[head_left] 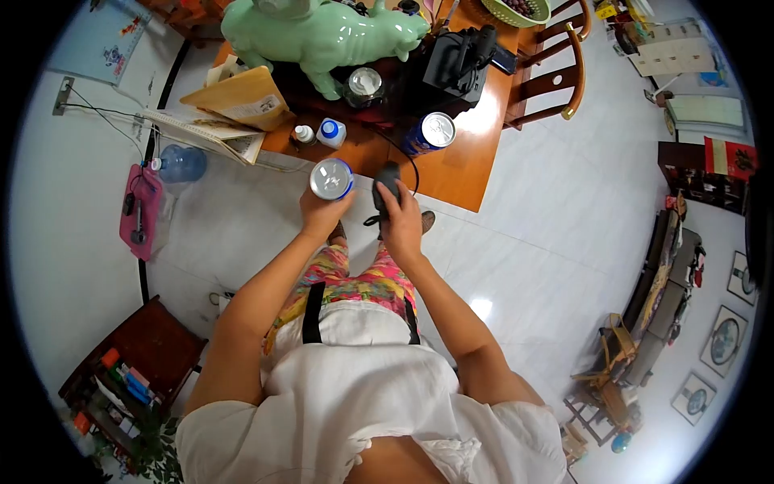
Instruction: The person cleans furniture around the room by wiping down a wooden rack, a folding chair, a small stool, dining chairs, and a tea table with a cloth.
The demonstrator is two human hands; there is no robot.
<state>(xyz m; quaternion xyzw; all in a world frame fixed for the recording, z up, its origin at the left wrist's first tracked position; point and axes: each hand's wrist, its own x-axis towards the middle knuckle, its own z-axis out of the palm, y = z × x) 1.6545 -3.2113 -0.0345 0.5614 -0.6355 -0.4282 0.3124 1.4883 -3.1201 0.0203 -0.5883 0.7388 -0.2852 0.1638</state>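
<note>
My left hand (pixel 324 211) is wrapped round a can (pixel 331 179) with a silver lid and blue side, held upright just off the table's front edge. Beside it, my right hand (pixel 401 218) grips a black handheld device (pixel 387 187) shaped like a barcode scanner; a short strap hangs below it, and a black cord runs near it from the tabletop. A second can (pixel 431 133), dark blue with a silver lid, stands on the wooden table (pixel 459 173). Close to the left hand's can are a small bottle with a blue cap (pixel 330 133) and a white bottle (pixel 304 135).
A large green animal figurine (pixel 322 36) stands on the table, with a glass jar (pixel 364 85) below it. Black equipment (pixel 455 68) sits at the right, near a wooden chair (pixel 564 81). Papers (pixel 242 101) lie at the left. A water jug (pixel 181 164) is on the floor.
</note>
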